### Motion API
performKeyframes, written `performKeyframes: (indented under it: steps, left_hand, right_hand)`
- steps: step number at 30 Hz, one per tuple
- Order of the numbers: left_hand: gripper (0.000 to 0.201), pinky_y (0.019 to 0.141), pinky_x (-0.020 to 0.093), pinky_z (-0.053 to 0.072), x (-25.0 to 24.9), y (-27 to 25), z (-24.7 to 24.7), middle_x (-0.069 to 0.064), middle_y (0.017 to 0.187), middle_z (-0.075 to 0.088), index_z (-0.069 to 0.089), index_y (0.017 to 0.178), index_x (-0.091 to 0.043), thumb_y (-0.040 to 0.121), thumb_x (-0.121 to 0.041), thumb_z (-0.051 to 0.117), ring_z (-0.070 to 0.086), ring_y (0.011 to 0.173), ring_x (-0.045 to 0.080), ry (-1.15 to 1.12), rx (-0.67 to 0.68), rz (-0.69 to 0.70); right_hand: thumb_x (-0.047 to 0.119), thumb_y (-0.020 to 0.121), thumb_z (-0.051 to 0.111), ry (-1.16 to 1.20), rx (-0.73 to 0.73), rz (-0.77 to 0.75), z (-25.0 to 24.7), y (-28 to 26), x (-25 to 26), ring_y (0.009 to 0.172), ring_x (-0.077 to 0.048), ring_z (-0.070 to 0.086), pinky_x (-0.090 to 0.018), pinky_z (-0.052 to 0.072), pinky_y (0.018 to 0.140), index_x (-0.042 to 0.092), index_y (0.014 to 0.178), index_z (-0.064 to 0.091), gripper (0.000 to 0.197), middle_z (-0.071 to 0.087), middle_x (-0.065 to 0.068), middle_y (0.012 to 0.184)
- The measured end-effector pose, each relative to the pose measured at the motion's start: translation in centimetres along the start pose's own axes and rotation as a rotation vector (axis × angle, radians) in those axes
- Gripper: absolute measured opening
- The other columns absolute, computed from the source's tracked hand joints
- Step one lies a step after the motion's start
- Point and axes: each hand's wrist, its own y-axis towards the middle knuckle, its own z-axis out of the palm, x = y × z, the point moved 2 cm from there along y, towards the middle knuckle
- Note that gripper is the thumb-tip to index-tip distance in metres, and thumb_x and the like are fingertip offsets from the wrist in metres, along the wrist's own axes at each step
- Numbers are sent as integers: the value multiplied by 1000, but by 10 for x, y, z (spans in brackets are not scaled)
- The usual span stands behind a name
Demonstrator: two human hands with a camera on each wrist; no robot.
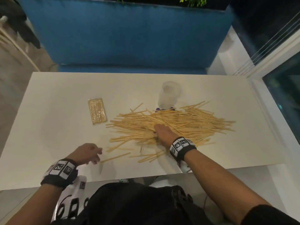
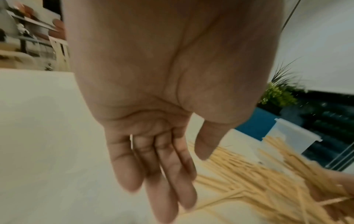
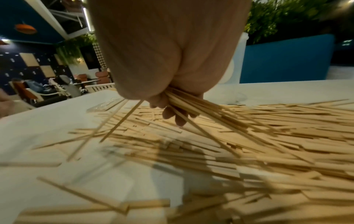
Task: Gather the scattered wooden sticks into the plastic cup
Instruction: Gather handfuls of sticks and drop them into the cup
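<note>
My right hand (image 1: 163, 133) clutches a bundle from the sticks (image 1: 186, 122) heaped mid-frame on the surface (image 1: 56, 98), bound for the cup (image 1: 169, 95) above; my left hand (image 1: 86, 153) hovers spread, empty.

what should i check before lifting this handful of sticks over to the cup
1. Right hand grips a bundle of wooden sticks: ok.
2. Bundle tidy: not ok, several sticks splay out loose.
3. Plastic cup upright behind the pile: ok.
4. Cup empty: cannot tell.
5. Left hand open and free to steady the cup: ok.
6. Table cleared of sticks: not ok, most of the pile remains.
</note>
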Motion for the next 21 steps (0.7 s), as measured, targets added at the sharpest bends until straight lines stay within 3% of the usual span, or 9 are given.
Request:
performKeyframes:
  steps: [2,5,9,12,15,18,21]
  left_hand:
    - [22,62,29,47,-28,9,2,0,84,79,69,100,-15,103,-31,54,76,78,19,-105,-86,108]
    - [19,64,30,50,-71,22,13,3,96,77,67,106,-15,103,-29,55,74,88,24,-294,-168,217]
    - [34,86,46,57,-121,37,31,7,120,68,60,124,-16,106,-41,46,67,106,24,-512,-253,240]
    - [57,96,52,53,-152,45,43,9,130,58,49,138,-16,103,-60,39,59,120,31,-828,-160,162]
    - [67,96,60,52,-168,52,59,17,125,60,48,132,-11,95,-67,50,61,118,40,-1121,10,32]
    - [55,98,64,50,-177,57,72,26,118,66,53,122,0,98,-49,59,65,116,44,-1310,209,12]
    - [23,94,48,57,-181,56,75,29,117,70,60,109,8,100,-11,53,67,107,38,-1356,218,51]
  right_hand:
    - [2,94,57,62,9,35,-7,2,1,112,-31,51,-44,46,93,11,132,42,41,54,-11,127]
    - [0,96,47,72,19,3,-19,4,3,93,-28,54,-43,49,78,9,126,41,32,56,-9,109]
    - [5,96,39,7,4,-56,-35,4,1,77,-27,55,-49,54,72,11,111,40,16,53,-4,86]
    - [14,100,35,-27,5,-100,-46,5,-2,74,-31,58,-50,54,69,8,115,42,18,56,-6,82]
    - [16,100,37,-33,13,-109,-55,7,-1,74,-30,60,-51,55,69,6,120,44,24,59,-7,83]
    - [15,96,39,-27,17,-84,-57,9,0,73,-27,60,-46,55,68,6,124,45,30,61,-6,83]
    - [15,94,42,-14,14,-60,-57,13,0,73,-28,61,-43,53,64,6,119,47,27,61,-6,83]
